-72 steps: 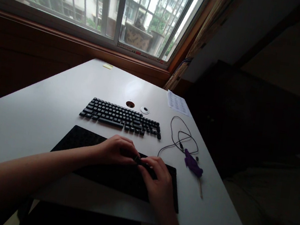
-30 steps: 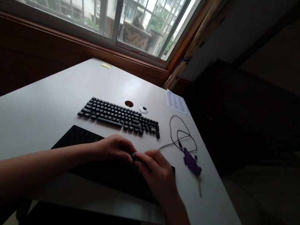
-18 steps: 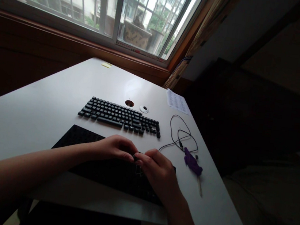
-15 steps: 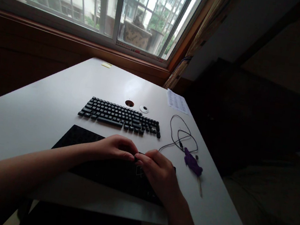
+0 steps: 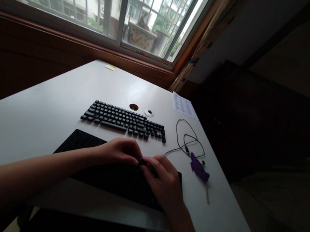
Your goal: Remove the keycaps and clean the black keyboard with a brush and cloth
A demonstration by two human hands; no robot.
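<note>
Over the right part of a black keyboard base, both my hands meet at the fingertips. My left hand pinches a small dark piece, seemingly a keycap, between thumb and forefinger. Closed beside it, my right hand holds a dark, slim tool that looks like a keycap puller, mostly covered by the fingers. Behind the base, loose black keycaps lie in keyboard order on the white desk, the long space bar cap among them.
To the right lie a coiled black cable, a purple object with a pale shaft and a small dark piece. Farther back are a printed sheet, a cable hole, its white ring and a yellow note.
My right fingers have turned slightly, and the thin wire loop seen beneath them before no longer shows. More of the dark tool is visible between the hands. My left hand has barely moved.
</note>
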